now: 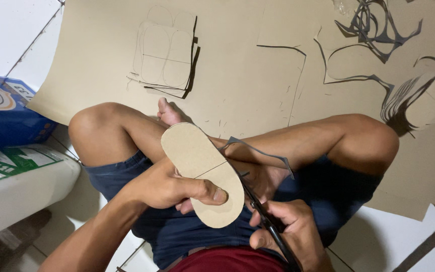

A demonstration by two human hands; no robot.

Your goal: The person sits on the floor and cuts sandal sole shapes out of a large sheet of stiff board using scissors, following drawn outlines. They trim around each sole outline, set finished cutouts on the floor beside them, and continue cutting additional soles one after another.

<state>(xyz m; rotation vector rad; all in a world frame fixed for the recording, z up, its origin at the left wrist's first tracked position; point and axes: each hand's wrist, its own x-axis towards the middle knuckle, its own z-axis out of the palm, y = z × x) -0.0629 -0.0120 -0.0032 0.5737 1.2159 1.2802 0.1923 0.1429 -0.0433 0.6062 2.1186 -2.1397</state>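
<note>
My left hand [172, 189] grips a tan cardboard piece cut in the shape of a shoe sole [197, 163], thumb pressed on its top face near the rounded lower end. A pencil line crosses the piece. My right hand [285, 229] holds black scissors [263, 214] whose blades meet the piece's right edge. A thin grey offcut strip [263, 152] curls away from that edge toward the right. Both hands work above my crossed bare legs and blue shorts [177, 226].
A large tan cardboard sheet [247, 65] lies on the white tiled floor ahead, with pencilled outlines [164, 53] and cut slits. Dark scrap strips [373, 25] lie at the upper right. A blue box [1, 108] and a white-green package [16, 176] sit at the left.
</note>
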